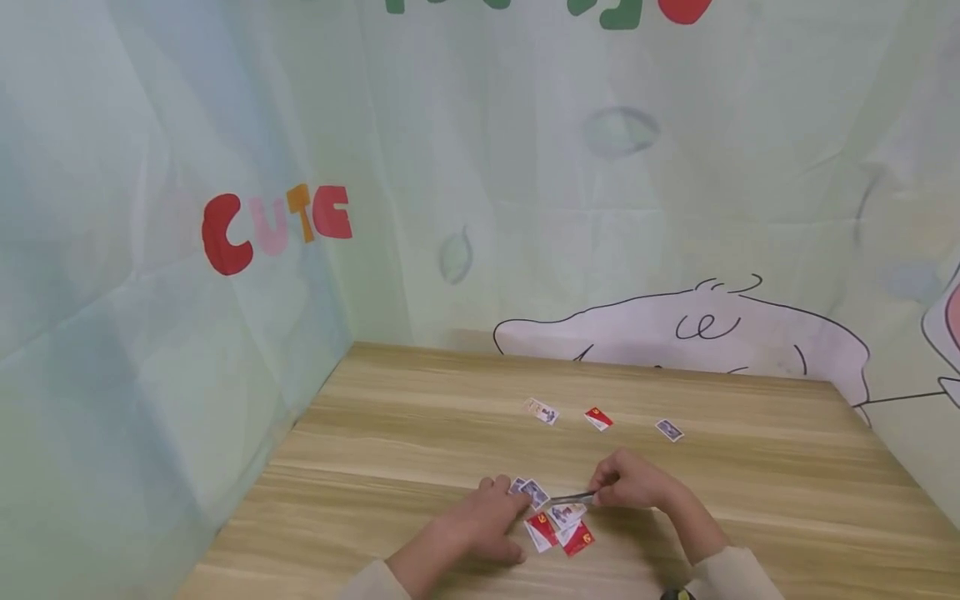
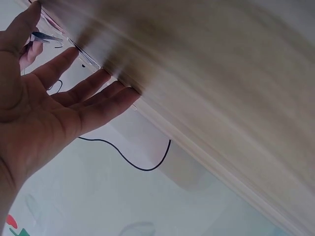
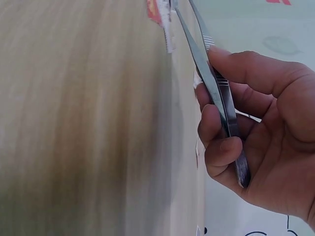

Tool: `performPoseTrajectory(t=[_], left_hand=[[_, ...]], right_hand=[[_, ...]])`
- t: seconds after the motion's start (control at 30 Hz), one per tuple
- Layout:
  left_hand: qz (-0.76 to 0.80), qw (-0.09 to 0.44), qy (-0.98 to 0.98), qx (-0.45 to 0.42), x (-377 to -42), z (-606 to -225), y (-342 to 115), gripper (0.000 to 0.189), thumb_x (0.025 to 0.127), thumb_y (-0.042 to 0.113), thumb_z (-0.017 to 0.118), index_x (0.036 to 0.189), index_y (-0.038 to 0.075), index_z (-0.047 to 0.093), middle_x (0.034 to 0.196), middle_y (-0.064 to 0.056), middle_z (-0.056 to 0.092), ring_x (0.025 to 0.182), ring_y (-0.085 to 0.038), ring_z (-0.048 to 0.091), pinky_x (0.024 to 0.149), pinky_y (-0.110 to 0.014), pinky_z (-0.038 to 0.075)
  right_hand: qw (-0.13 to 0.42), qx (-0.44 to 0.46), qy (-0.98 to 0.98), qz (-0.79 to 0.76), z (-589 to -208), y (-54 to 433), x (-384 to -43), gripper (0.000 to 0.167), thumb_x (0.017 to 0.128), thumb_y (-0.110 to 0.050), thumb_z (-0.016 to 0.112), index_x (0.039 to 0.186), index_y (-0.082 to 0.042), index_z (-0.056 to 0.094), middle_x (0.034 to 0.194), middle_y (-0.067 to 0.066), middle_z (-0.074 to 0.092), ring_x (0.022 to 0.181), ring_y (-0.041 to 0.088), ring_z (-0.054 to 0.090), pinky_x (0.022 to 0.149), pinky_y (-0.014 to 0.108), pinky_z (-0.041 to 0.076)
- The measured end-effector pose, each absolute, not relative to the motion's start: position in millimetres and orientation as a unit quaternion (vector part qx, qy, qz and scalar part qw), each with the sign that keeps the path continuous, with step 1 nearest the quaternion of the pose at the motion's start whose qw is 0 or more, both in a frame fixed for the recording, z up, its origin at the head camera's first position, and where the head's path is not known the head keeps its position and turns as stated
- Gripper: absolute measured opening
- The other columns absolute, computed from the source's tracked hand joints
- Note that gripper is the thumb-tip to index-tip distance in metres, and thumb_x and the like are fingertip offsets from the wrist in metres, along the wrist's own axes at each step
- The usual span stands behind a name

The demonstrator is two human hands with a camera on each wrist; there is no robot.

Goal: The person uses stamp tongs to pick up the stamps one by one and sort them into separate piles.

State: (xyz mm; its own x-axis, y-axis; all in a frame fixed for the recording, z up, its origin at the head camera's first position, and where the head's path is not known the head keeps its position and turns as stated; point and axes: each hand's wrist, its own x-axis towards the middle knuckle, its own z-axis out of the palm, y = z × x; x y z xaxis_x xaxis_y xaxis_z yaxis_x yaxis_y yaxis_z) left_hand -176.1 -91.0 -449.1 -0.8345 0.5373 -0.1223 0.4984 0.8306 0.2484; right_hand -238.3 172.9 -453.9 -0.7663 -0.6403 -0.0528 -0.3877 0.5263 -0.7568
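My right hand [image 1: 630, 482] grips metal tweezers [image 3: 219, 91], thumb on one side and fingers curled on the other. In the right wrist view the two arms of the tweezers stand slightly apart. Their tips reach a loose pile of small stamps: a white illustrated stamp [image 1: 566, 514], red-and-white stamps [image 1: 541, 531] and grey-blue stamps [image 1: 535, 494]. My left hand [image 1: 483, 518] lies at the pile's left side, its fingers fairly straight and spread. Those fingertips touch the table in the left wrist view, with the index finger right beside the grey-blue stamps.
Farther back on the wooden table [image 1: 420, 417] three stamps lie in a row: an illustrated one [image 1: 542, 411], a red-and-white one [image 1: 598, 418] and a grey-blue one [image 1: 670, 430]. Printed cloth walls [image 1: 480, 167] stand along the left and back. A dark object [image 1: 678, 594] shows at the bottom edge.
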Motion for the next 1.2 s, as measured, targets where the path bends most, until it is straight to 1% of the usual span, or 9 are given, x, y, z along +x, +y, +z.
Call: performPoseTrajectory(t=[0.03, 0.2, 0.4, 0.53, 0.63, 0.83, 0.97, 1.07, 1.2], left_hand=[[0.102, 0.091, 0.953, 0.272, -176.2, -449.0, -91.0, 0.074, 0.066, 0.042, 0.077, 0.131, 0.017, 0.053, 0.119, -0.009, 0.049, 0.103, -0.024, 0.047, 0.084, -0.039, 0.046], [0.101, 0.077, 0.954, 0.273, -177.3, -448.7, -90.6, 0.076, 0.064, 0.04, 0.079, 0.129, 0.01, 0.054, 0.108, -0.007, 0.05, 0.095, -0.02, 0.047, 0.08, -0.035, 0.047], [0.105, 0.083, 0.953, 0.273, -178.0, -447.4, -90.3, 0.074, 0.065, 0.04, 0.078, 0.128, 0.011, 0.055, 0.105, -0.006, 0.05, 0.093, -0.019, 0.047, 0.079, -0.034, 0.047], [0.102, 0.082, 0.952, 0.276, -178.6, -447.8, -91.0, 0.072, 0.065, 0.039, 0.078, 0.128, 0.012, 0.055, 0.103, -0.005, 0.049, 0.09, -0.018, 0.046, 0.077, -0.033, 0.047], [0.1, 0.083, 0.952, 0.277, -178.4, -448.2, -91.2, 0.071, 0.065, 0.04, 0.077, 0.127, 0.012, 0.055, 0.103, -0.004, 0.049, 0.09, -0.017, 0.046, 0.076, -0.033, 0.047], [0.104, 0.094, 0.953, 0.269, -177.0, -447.0, -90.6, 0.071, 0.067, 0.042, 0.077, 0.129, 0.016, 0.055, 0.111, -0.005, 0.05, 0.096, -0.019, 0.047, 0.08, -0.036, 0.047], [0.103, 0.097, 0.954, 0.266, -176.9, -446.6, -90.4, 0.07, 0.067, 0.042, 0.077, 0.129, 0.018, 0.055, 0.112, -0.005, 0.05, 0.097, -0.019, 0.047, 0.081, -0.037, 0.047], [0.099, 0.092, 0.954, 0.268, -177.5, -447.5, -90.4, 0.07, 0.066, 0.042, 0.077, 0.129, 0.017, 0.055, 0.11, -0.005, 0.05, 0.095, -0.019, 0.047, 0.079, -0.035, 0.047], [0.094, 0.091, 0.954, 0.27, -177.8, -449.4, -90.6, 0.071, 0.066, 0.042, 0.077, 0.129, 0.017, 0.055, 0.11, -0.005, 0.051, 0.094, -0.018, 0.047, 0.078, -0.034, 0.047]], right_hand=[[0.167, -0.3, 0.858, -0.382, -453.0, 172.6, -237.8, 0.006, 0.076, -0.004, 0.07, 0.081, -0.007, 0.07, 0.071, -0.004, 0.063, 0.064, 0.012, 0.052, 0.06, 0.026, 0.043], [0.168, -0.304, 0.858, -0.377, -451.9, 169.2, -236.3, 0.008, 0.075, -0.004, 0.07, 0.082, -0.008, 0.07, 0.072, -0.004, 0.064, 0.065, 0.012, 0.053, 0.061, 0.027, 0.044], [0.161, -0.288, 0.862, -0.384, -453.4, 165.5, -236.0, 0.008, 0.075, -0.005, 0.07, 0.083, -0.006, 0.069, 0.072, -0.002, 0.063, 0.066, 0.015, 0.053, 0.062, 0.028, 0.044], [0.153, -0.28, 0.869, -0.378, -453.3, 162.1, -236.2, 0.005, 0.078, -0.007, 0.07, 0.083, -0.007, 0.069, 0.072, -0.004, 0.062, 0.067, 0.016, 0.052, 0.062, 0.03, 0.043], [0.149, -0.278, 0.871, -0.377, -453.7, 159.8, -235.6, 0.004, 0.08, -0.006, 0.068, 0.083, -0.007, 0.069, 0.072, -0.004, 0.061, 0.068, 0.018, 0.05, 0.062, 0.031, 0.042], [0.136, -0.276, 0.872, -0.38, -455.1, 157.6, -236.6, 0.004, 0.082, -0.005, 0.065, 0.085, -0.003, 0.068, 0.073, -0.002, 0.059, 0.07, 0.018, 0.05, 0.062, 0.031, 0.042], [0.116, -0.286, 0.877, -0.368, -456.1, 156.7, -237.9, 0.004, 0.082, -0.002, 0.063, 0.082, -0.004, 0.067, 0.072, -0.004, 0.057, 0.069, 0.016, 0.05, 0.062, 0.03, 0.042], [0.105, -0.295, 0.878, -0.362, -457.2, 155.6, -238.9, 0.008, 0.081, 0.0, 0.062, 0.08, -0.006, 0.067, 0.071, -0.005, 0.057, 0.068, 0.015, 0.049, 0.061, 0.029, 0.042], [0.108, -0.292, 0.878, -0.364, -459.5, 154.5, -239.8, 0.011, 0.081, 0.001, 0.062, 0.079, -0.008, 0.067, 0.071, -0.006, 0.057, 0.067, 0.015, 0.049, 0.061, 0.029, 0.042]])
